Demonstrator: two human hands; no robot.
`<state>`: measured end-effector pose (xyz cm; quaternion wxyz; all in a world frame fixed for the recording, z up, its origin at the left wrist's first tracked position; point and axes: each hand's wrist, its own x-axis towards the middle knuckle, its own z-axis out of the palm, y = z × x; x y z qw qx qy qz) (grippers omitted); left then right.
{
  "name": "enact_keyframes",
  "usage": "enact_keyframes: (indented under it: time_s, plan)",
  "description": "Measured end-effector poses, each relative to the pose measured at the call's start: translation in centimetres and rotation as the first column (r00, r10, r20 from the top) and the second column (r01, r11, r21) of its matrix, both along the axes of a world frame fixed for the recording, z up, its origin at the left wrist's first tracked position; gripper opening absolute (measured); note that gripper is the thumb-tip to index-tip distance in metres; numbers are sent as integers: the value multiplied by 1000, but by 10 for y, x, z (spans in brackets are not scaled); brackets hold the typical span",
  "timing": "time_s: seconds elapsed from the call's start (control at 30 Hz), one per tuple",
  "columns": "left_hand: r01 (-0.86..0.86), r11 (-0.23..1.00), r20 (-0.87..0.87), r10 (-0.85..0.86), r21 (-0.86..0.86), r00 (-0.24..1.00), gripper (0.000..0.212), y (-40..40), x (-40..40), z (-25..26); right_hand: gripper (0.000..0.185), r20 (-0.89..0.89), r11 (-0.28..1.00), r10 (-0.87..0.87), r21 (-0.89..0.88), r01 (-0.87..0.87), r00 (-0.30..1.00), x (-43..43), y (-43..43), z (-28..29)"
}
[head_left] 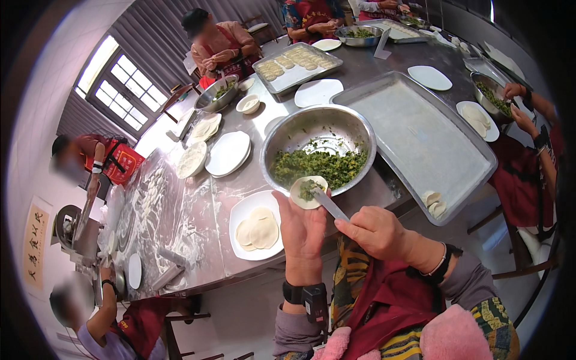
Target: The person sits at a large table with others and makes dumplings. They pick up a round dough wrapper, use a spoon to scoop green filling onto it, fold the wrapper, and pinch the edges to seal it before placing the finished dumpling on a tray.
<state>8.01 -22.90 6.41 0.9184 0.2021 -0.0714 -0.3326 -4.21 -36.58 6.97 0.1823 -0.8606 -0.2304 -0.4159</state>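
Note:
Across the raised fingers of my left hand [302,231] lies a round dumpling wrapper [297,196], with a lump of chopped green filling [309,190] at its middle. My right hand [380,231] grips a flat, pale spatula [332,206], whose tip touches that filling. Just beyond stands a steel bowl [291,130] holding more chopped green filling [321,164] with yellow bits. Left of my left hand, a white plate [236,218] carries several overlapping wrappers [258,228]. A large metal tray [427,121] sits to the right, with a few folded dumplings [434,205] in its near corner.
The steel table [216,243] is floury on its left, where dough pieces [154,191] and a rolling pin [168,272] lie. Stacked plates [228,155] and a bowl of flour [192,159] stand farther back. Co-workers sit around the table; one [522,101] works at the right.

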Motion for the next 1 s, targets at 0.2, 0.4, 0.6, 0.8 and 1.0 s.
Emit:
enact_keyframes:
  time_s: [0.2, 0.4, 0.6, 0.8, 1.0]
  plan:
    - [-76, 997, -21, 75, -15, 997, 73, 6, -2, -2, 22, 41, 941, -85, 331, 66, 996, 2, -1, 34]
    - [-52, 995, -50, 48, -80, 998, 73, 9, -7, 2, 19, -208, 76, 360, 978, 193, 910, 17, -19, 27]
    - [-30, 998, -34, 28, -59, 999, 71, 13, -16, 3, 16, -245, 28, 392, 967, 255, 887, 27, -37, 14]
    - [-46, 999, -29, 46, -17, 999, 71, 12, -15, -3, 17, -330, 233, 320, 936, 263, 888, 18, -19, 26]
    - [-64, 996, -69, 60, -54, 996, 73, 10, -13, -2, 17, -245, 533, 148, 836, 132, 958, 2, -14, 40]
